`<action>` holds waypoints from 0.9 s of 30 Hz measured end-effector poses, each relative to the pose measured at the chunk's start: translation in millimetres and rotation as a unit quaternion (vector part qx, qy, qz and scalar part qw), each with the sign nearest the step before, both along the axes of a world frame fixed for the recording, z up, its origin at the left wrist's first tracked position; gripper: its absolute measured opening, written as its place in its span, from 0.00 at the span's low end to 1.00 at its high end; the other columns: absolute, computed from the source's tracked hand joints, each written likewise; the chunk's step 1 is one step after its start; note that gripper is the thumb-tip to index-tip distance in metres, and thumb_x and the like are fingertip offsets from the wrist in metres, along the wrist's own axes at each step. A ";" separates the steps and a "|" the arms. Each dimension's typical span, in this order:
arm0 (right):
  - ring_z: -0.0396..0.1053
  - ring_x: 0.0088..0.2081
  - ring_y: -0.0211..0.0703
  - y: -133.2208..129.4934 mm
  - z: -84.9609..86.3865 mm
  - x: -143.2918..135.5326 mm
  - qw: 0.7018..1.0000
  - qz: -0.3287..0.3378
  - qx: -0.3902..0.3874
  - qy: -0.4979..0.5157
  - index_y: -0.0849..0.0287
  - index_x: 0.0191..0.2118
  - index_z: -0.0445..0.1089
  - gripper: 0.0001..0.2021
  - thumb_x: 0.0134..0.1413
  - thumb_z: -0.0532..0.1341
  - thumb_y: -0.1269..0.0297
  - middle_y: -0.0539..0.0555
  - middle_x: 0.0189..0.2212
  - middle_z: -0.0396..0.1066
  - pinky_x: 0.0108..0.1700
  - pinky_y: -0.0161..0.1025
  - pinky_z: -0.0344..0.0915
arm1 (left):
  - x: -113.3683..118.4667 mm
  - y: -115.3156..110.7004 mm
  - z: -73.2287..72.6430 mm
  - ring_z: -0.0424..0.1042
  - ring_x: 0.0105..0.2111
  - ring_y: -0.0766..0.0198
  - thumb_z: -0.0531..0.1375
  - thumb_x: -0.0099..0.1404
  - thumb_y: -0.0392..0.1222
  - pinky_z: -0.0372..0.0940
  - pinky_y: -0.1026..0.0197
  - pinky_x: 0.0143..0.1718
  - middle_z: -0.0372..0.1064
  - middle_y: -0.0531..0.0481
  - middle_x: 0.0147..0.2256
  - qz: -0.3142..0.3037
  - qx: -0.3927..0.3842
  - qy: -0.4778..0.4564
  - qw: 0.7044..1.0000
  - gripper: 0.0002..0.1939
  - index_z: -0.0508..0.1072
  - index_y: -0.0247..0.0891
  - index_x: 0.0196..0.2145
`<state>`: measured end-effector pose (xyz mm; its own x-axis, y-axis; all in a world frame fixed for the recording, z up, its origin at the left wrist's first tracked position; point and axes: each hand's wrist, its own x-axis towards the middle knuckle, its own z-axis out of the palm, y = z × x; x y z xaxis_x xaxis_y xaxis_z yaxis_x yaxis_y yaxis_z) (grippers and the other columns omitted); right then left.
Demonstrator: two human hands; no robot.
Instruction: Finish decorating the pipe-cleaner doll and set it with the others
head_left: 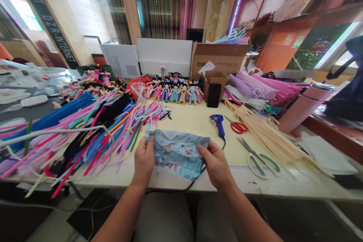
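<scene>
Mind the near edge of the long white table (306, 186) at six o'clock. Judge more moving room toward twelve, over the flat pale-yellow mat (187, 119). Avoid the heaped multicoloured fuzzy stems (121, 117) at nine. Treat the crumpled light-blue printed sheet (176, 155), held near that edge, as light, limp, easily creased; best gripped by upper corners. Pinched between thumb and fingers of left hand (144, 160) at ten, right hand (218, 164) at two. Skirt the steel, pale-green-handled scissors (257, 154) at three.

Between the fingers: light-blue wrapper (181, 153), printed in white and pinkish patches. Beyond the fingertips: blue glue gun (217, 124), red-handled scissors (238, 127). Left of the fingers: chenille stems (93, 132) in pink, blue, black, white, yellow.
</scene>
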<state>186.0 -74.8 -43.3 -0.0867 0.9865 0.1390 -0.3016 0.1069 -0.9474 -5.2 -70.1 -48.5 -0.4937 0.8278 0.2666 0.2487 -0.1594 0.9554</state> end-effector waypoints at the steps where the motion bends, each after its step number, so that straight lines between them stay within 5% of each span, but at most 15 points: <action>1: 0.67 0.31 0.41 0.9 -1.4 1.1 0.999 -0.040 0.024 -0.029 0.58 0.35 0.71 0.13 0.51 0.64 0.53 0.50 0.28 0.72 0.35 0.37 0.64 | -3.7 -0.8 0.9 0.62 0.26 0.64 0.55 0.58 0.55 0.58 0.63 0.29 0.62 0.56 0.22 0.016 0.000 0.050 0.999 0.16 0.67 0.40 0.26; 6: 0.62 0.29 0.40 8.0 -8.3 11.5 0.957 -0.168 0.089 -0.219 0.58 0.32 0.67 0.13 0.57 0.57 0.53 0.49 0.26 0.67 0.33 0.37 0.60 | -15.4 -0.5 3.4 0.59 0.21 0.65 0.56 0.57 0.55 0.55 0.64 0.23 0.58 0.57 0.18 -0.003 -0.040 0.089 0.995 0.16 0.67 0.40 0.24; 15: 0.63 0.31 0.43 18.1 -12.5 20.9 0.940 -0.210 0.090 -0.252 0.56 0.31 0.68 0.11 0.57 0.57 0.55 0.48 0.21 0.63 0.36 0.38 0.59 | -12.7 6.3 1.6 0.58 0.18 0.68 0.62 0.50 0.55 0.56 0.65 0.20 0.60 0.58 0.19 -0.125 -0.047 -0.179 0.975 0.17 0.68 0.38 0.26; 17: 0.63 0.32 0.44 14.9 -9.6 19.1 0.941 -0.209 0.098 -0.246 0.55 0.30 0.69 0.10 0.56 0.58 0.56 0.48 0.21 0.64 0.37 0.38 0.58 | -14.3 5.1 4.0 0.57 0.19 0.68 0.61 0.52 0.55 0.55 0.65 0.20 0.59 0.58 0.18 -0.113 -0.043 -0.144 0.982 0.15 0.68 0.39 0.26; 22: 0.62 0.32 0.43 8.2 -4.4 17.4 0.947 -0.196 0.097 -0.233 0.56 0.28 0.69 0.09 0.54 0.60 0.57 0.49 0.23 0.67 0.36 0.38 0.58 | -22.4 1.8 7.2 0.52 0.20 0.67 0.57 0.56 0.50 0.48 0.64 0.22 0.49 0.58 0.16 -0.040 -0.026 0.121 0.992 0.18 0.58 0.40 0.16; 27: 0.63 0.28 0.41 10.7 -6.2 22.8 0.978 -0.140 0.033 -0.149 0.57 0.30 0.71 0.12 0.51 0.63 0.52 0.49 0.23 0.68 0.32 0.37 0.61 | -22.0 6.3 -3.3 0.50 0.19 0.68 0.55 0.58 0.55 0.48 0.64 0.21 0.48 0.59 0.17 -0.090 -0.067 0.066 0.992 0.19 0.58 0.41 0.18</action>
<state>208.7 -64.1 -49.5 0.1390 0.9672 0.2127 0.0360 0.2097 -0.9771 -27.2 -63.8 -51.8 -0.3031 0.9313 0.2018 0.3525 -0.0872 0.9317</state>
